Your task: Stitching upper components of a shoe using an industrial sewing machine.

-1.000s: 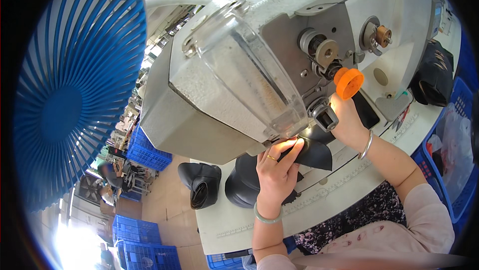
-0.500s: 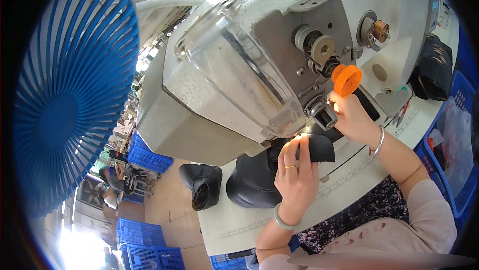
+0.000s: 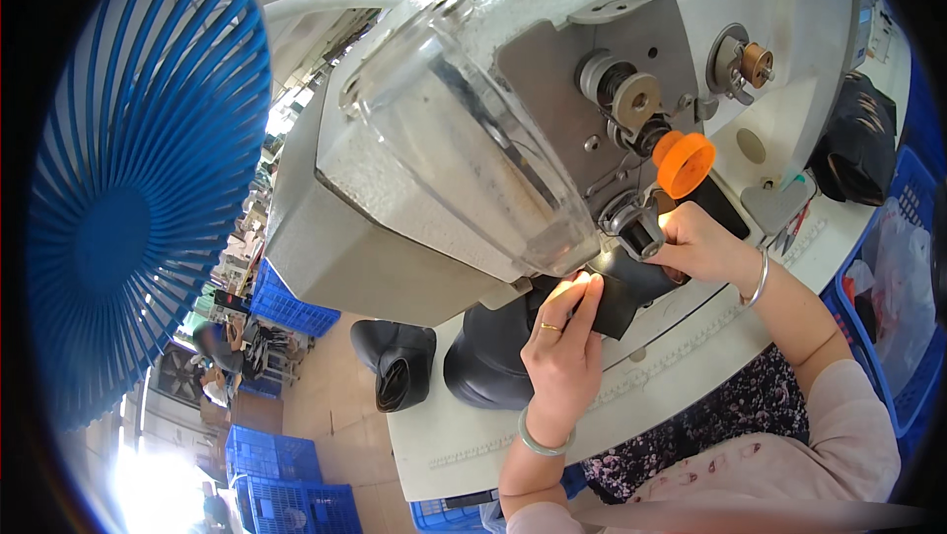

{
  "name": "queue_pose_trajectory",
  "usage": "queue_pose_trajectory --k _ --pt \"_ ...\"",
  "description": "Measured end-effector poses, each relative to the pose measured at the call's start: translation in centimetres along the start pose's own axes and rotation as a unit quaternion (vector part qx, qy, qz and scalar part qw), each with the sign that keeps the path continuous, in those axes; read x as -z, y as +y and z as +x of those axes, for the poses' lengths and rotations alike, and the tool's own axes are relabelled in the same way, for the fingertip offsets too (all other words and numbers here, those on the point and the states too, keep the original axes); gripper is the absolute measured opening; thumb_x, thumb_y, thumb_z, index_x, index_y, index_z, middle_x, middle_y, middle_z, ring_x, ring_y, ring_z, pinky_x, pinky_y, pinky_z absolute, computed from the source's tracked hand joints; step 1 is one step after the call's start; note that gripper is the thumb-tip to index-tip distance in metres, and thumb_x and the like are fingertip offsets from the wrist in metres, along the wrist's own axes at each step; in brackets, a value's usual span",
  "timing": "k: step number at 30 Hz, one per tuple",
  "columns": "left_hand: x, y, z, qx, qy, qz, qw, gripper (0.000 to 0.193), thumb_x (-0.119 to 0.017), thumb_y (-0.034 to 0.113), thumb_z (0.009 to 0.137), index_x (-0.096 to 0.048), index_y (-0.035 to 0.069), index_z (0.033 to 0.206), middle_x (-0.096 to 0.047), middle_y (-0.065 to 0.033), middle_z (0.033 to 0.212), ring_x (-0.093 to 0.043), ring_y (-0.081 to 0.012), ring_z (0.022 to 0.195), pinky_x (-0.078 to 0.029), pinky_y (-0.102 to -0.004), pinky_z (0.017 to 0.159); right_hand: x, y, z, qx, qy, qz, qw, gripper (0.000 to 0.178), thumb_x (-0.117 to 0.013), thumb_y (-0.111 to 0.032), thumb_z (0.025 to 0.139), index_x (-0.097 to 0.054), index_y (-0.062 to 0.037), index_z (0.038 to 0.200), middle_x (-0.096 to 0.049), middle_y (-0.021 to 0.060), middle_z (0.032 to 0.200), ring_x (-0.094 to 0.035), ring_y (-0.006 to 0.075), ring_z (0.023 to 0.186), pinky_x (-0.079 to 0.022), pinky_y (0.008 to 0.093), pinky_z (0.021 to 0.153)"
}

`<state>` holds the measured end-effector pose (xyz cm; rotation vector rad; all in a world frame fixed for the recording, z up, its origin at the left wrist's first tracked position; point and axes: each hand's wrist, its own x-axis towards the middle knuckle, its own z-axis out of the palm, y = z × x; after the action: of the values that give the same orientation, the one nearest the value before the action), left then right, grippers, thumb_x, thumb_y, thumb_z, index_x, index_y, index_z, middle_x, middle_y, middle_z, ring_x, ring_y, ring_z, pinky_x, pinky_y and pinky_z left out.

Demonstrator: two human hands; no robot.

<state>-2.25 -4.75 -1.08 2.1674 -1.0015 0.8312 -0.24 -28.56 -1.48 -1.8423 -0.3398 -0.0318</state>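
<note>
Black leather piece (image 3: 602, 292) lies on the white table (image 3: 681, 366) under the sewing machine (image 3: 513, 110), at the needle area; the stitching step looks in hand, and the next move calls for steady feeding. Left hand (image 3: 564, 347) presses it with fingers flat, wrist bent upward; right hand (image 3: 702, 246) pinches its far edge.

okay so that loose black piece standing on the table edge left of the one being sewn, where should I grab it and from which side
Grip the loose black piece by its upper rounded body, coming from the left, the table's open edge. Its lower end looks hollow and would likely collapse if pinched. The right side is crowded by the black workpiece that the left hand presses and the right hand steadies under the sewing machine.
</note>
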Motion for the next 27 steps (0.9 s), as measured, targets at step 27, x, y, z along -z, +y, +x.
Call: queue_pose_trajectory --k 27 --pt "-0.9 0.3 0.3 -0.056 0.002 0.102 0.993 0.06 -0.06 -0.012 0.064 -0.067 -0.003 0.122 -0.062 -0.0135 0.119 -0.065 -0.0335 0.109 -0.056 -0.0401 0.091 -2.6 -0.9 -1.9 -0.001 0.074 0.021 0.997 0.053 -0.065 -0.036 0.1 -0.063 0.0017 0.062 -0.063 0.0065 0.054 -0.06 0.0115 0.049 -0.047 0.028 0.049"
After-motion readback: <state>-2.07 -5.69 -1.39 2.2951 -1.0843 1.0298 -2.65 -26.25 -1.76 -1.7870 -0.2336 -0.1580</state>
